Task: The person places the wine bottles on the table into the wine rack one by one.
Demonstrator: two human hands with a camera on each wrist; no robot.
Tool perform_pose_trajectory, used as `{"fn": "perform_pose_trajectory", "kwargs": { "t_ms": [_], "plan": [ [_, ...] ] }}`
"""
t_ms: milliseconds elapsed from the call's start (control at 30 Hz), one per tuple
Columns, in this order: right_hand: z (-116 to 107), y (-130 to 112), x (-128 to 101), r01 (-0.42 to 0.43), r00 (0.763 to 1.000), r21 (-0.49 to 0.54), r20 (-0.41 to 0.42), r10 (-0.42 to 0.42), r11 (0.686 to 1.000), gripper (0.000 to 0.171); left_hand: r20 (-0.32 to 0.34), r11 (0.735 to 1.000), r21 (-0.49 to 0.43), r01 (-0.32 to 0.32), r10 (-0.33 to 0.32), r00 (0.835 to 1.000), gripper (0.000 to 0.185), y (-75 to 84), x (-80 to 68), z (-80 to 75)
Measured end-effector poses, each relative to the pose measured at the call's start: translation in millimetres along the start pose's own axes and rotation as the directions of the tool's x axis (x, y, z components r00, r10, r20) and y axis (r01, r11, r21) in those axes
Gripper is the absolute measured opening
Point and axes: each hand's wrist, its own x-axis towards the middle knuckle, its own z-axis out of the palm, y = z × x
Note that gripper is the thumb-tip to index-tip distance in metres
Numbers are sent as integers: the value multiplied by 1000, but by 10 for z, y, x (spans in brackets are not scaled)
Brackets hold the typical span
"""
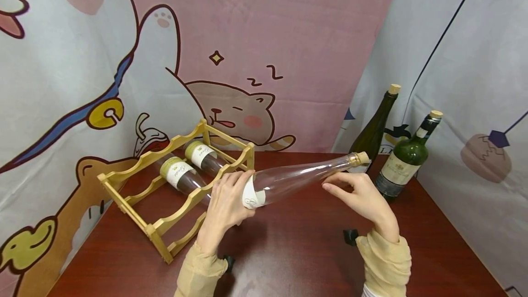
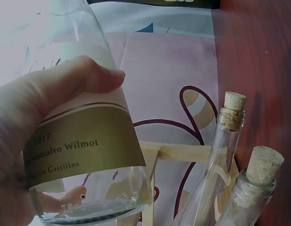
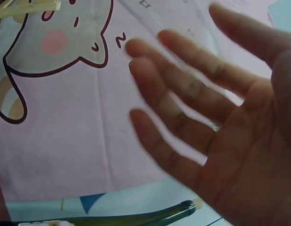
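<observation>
Above table: clear corked bottle (image 1: 288, 180) w/ white label, left hand (image 1: 228, 200) gripping base, right hand (image 1: 363, 196) spread.

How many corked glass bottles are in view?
5: two clear bottles lying in the wooden rack, one clear bottle held by the left hand, two dark green bottles standing right.

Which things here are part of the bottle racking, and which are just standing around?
In use: clear bottle, gripped by left hand; right hand open near its neck; wooden rack holding two bottles.
Standing by: two green bottles, cartoon backdrop.
</observation>
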Motion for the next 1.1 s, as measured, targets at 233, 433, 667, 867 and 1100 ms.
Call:
{"fn": "perform_pose_trajectory", "kwargs": {
  "t_ms": [233,433,667,867,1100],
  "plan": [
    [30,-83,31,224,953,-120,-179,-243,967,31,29,999,39,17,-18,999,92,-9,-4,4],
    [47,-149,49,287,914,-275,-208,-349,917,39,39,998,52,24,-26,999,93,-11,-8,-2],
    [120,-156,92,271,937,-397,-101,-335,877,53,13,995,94,-28,27,1000,92,-13,-2,26],
    [199,-147,94,206,970,-447,-23,-241,871,61,-11,986,148,-78,81,997,94,1,-7,49],
    [260,-141,82,82,996,-455,60,-61,887,54,-44,974,190,-121,132,990,94,-1,-11,83]
  ]
}}
